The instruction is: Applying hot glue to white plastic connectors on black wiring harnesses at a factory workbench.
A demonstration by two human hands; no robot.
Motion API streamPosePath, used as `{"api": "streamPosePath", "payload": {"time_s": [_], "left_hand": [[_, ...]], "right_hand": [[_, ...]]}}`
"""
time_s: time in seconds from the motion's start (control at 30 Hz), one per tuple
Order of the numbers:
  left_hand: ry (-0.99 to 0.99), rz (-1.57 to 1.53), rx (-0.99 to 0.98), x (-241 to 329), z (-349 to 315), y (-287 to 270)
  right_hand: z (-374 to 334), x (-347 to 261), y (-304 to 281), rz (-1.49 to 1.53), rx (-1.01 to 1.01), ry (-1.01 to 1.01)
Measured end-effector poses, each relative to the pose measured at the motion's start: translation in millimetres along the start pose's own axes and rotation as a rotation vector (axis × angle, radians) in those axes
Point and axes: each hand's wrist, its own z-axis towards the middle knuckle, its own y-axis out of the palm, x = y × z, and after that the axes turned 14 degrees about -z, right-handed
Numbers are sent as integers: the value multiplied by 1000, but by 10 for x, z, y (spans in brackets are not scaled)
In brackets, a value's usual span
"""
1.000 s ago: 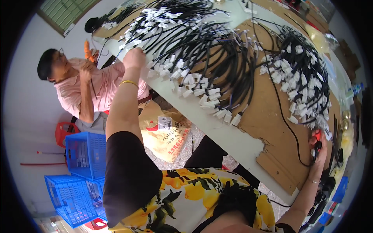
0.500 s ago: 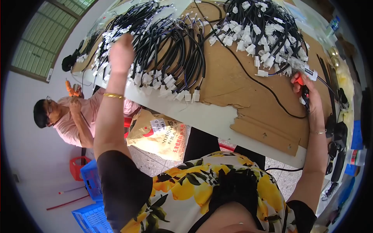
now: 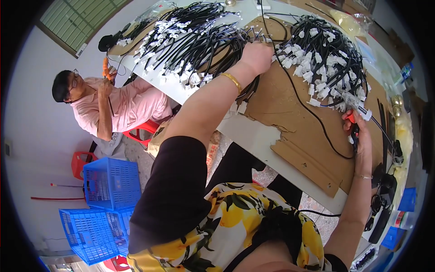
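Note:
My left hand (image 3: 257, 58) reaches across the table to the right end of a pile of black cables (image 3: 195, 50) with white connectors. Its fingers curl downward by the cable ends, and the back of the hand hides what they grip. At the right, my right hand (image 3: 362, 127) is wrapped round the dark handle of what looks like a glue gun (image 3: 355, 103), with an orange-red trigger and a pale barrel. The tool's front end lies against the white connectors of a second cable pile (image 3: 317, 59).
Brown cardboard (image 3: 294, 118) covers much of the white table (image 3: 249, 131); a loose black cord (image 3: 301, 90) crosses it. A co-worker (image 3: 104, 99) sits at the left, holding an orange tool (image 3: 105, 68). Blue crates (image 3: 111, 183) stand on the floor at lower left.
My left hand has moved right, from the left part of the cable pile to its right end. My right hand keeps its hold on the tool. The whole view has shifted.

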Motion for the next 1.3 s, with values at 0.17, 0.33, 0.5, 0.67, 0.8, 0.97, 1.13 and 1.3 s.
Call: {"api": "streamPosePath", "payload": {"time_s": [0.17,0.33,0.5,0.67,0.8,0.97,1.13,1.3], "left_hand": [[-120,53,12,-2,94,27],[-187,-18,-58,61,197,-63],[-345,-317,145,-187,210,-155],[-362,-351,208,-303,264,-103],[-346,-396,231,-341,289,-84],[-331,-235,162,-511,244,-74],[-242,-320,228,-554,250,-331],[-89,-500,221,-164,98,-763]], "right_hand": [[31,6,-16,37,-12,-7],[-1,2,-45,43,-1,-10],[57,30,18,-46,7,-7],[-2,-35,33,-51,45,-12],[-16,-13,-9,-99,40,-37],[16,-19,4,-163,6,-51],[46,-1,-1,-88,36,-6],[54,22,-5,-73,37,16]]}}
